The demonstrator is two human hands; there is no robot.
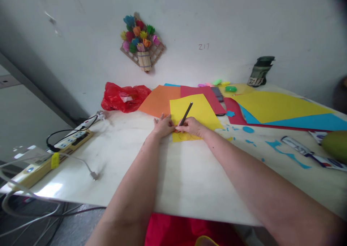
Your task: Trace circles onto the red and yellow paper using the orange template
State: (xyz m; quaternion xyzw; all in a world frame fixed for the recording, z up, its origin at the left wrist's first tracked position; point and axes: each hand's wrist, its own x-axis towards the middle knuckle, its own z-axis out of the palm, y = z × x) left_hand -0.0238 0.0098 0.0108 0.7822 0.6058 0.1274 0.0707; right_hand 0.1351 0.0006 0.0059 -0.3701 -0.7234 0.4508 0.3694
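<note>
My right hand (191, 126) is closed around a slim black pen (186, 113), which leans to the right with its lower end at a sheet of yellow paper (193, 107). Round outlines show on the sheet's near part, below my hand. On the left edge of that sheet rests my left hand (163, 126), its fingers spread and pressing down. A small orange-red patch shows between the two hands; I cannot make out what it is. Orange paper (158, 100) and red paper (196, 90) lie partly beneath the yellow sheet.
Blue paper scraps (248, 129), glue-like tubes (296, 146) and more yellow paper (282, 105) lie to the right. A dark green bottle (261, 72) stands by the wall. At left are a red plastic bag (123, 97) and a power strip (66, 145) with cables.
</note>
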